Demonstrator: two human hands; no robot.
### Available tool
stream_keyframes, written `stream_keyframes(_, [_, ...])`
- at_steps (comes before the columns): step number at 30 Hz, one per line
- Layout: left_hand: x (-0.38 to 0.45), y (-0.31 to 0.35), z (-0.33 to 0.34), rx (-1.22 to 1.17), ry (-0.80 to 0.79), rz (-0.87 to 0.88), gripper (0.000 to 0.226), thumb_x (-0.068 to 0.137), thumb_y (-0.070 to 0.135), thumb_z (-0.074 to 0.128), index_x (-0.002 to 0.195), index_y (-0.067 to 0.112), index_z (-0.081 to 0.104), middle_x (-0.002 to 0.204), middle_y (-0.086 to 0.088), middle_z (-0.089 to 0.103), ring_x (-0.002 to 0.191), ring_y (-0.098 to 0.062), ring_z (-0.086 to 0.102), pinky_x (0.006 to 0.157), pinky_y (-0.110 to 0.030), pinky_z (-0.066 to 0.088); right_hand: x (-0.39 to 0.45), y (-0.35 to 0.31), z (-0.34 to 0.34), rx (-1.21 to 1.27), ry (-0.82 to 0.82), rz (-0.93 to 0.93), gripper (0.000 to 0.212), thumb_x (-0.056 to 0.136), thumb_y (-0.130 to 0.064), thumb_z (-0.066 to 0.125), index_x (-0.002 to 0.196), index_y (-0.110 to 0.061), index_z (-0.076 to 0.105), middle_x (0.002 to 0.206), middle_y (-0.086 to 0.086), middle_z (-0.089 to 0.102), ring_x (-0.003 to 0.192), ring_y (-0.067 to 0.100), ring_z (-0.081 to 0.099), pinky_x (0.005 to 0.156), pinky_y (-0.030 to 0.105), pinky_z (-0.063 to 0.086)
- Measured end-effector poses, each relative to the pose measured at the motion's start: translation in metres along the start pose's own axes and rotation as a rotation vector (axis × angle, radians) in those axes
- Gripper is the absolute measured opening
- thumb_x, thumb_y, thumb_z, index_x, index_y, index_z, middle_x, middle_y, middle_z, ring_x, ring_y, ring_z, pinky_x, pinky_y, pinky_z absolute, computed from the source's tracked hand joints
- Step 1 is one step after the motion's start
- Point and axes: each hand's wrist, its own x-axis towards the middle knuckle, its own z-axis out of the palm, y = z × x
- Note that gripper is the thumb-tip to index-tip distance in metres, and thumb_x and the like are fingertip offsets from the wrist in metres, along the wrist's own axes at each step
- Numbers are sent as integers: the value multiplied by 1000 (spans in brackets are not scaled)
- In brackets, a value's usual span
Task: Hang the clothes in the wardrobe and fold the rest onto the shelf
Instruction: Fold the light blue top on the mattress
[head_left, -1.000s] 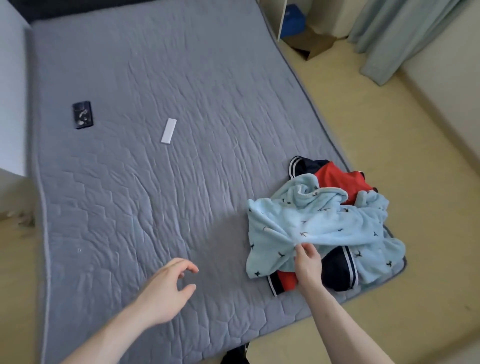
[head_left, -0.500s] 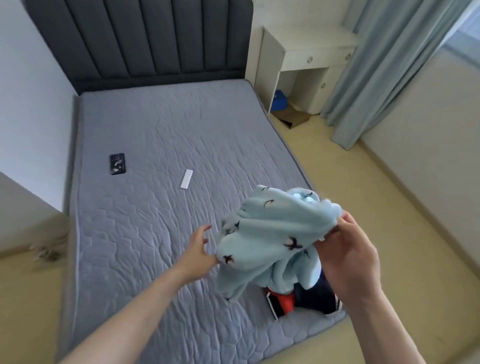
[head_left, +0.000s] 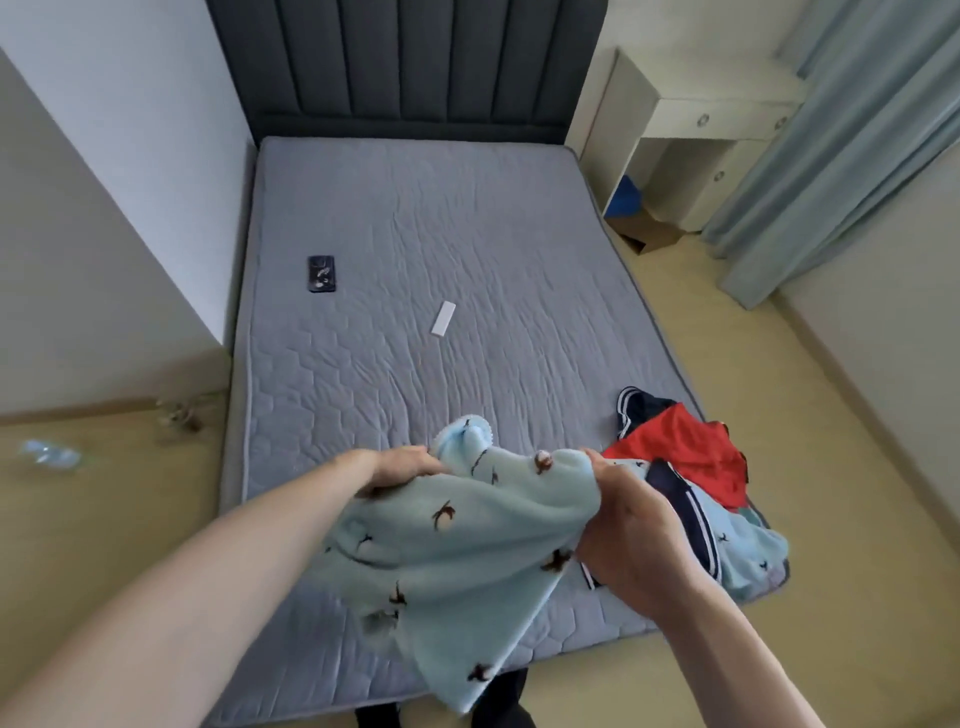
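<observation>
A light blue fleece garment with small dark bird prints (head_left: 457, 551) hangs in the air over the near end of the grey mattress (head_left: 415, 270). My left hand (head_left: 400, 465) grips its upper left edge. My right hand (head_left: 631, 540) grips its right side, fingers curled into the fabric. To the right, at the mattress corner, lies a pile with a red garment (head_left: 680, 452), a navy piece with white stripes (head_left: 685, 514) and another light blue piece (head_left: 748, 556). No wardrobe or shelf is in view.
A black phone (head_left: 321, 274) and a white remote (head_left: 443, 319) lie on the mattress. The dark padded headboard (head_left: 405, 62) stands at the far end, a white desk (head_left: 691, 135) and blue-green curtain (head_left: 810, 156) at the right. Yellow floor runs along both sides.
The blue garment has been lifted off the pile and spread between both hands. My left hand went from empty to gripping its edge. The view has tilted up toward the headboard.
</observation>
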Motion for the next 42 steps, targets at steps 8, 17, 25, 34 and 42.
stream_keyframes(8, [-70, -72, -12, -334, 469, 325, 28, 101, 2, 42, 79, 14, 56, 67, 3, 56, 68, -16, 49, 61, -29, 38, -20, 64, -43, -719, -19, 277, 28, 71, -37, 57, 70, -17, 37, 76, 4, 30, 71, 19, 26, 63, 37, 22])
stream_keyframes(17, [-204, 5, 11, -63, 345, 733, 29, 94, -4, 38, 92, 11, 63, 75, 7, 56, 72, -6, 49, 75, -19, 40, 55, 65, 12, -1360, -168, -47, 93, 76, -43, 86, 150, -43, 31, 151, -22, 38, 129, 0, 47, 104, 26, 45])
stream_keyframes(25, [-252, 10, -19, -16, 403, 802, 15, 93, 17, 50, 100, 14, 63, 79, 12, 62, 76, -2, 55, 75, -13, 43, 93, 37, 116, -1197, -276, -275, 18, 85, -20, 62, 97, -10, 70, 93, 13, 73, 82, 15, 65, 81, 50, 55])
stream_keyframes(34, [-163, -142, -56, 94, 746, 278, 54, 91, 6, 59, 141, 22, 49, 136, 3, 54, 113, -12, 54, 90, -25, 43, 65, 1, 147, -927, -460, -448, 33, 83, -3, 47, 77, -29, 66, 72, -11, 61, 67, 4, 57, 61, 17, 47])
stream_keyframes(42, [-121, -94, -87, 539, 703, 185, 11, 94, 35, 58, 89, 27, 63, 109, 0, 69, 106, -25, 59, 90, -37, 41, 65, -18, 128, -1059, -346, -449, 15, 88, -22, 53, 81, -24, 66, 71, -3, 62, 68, 8, 58, 61, 24, 48])
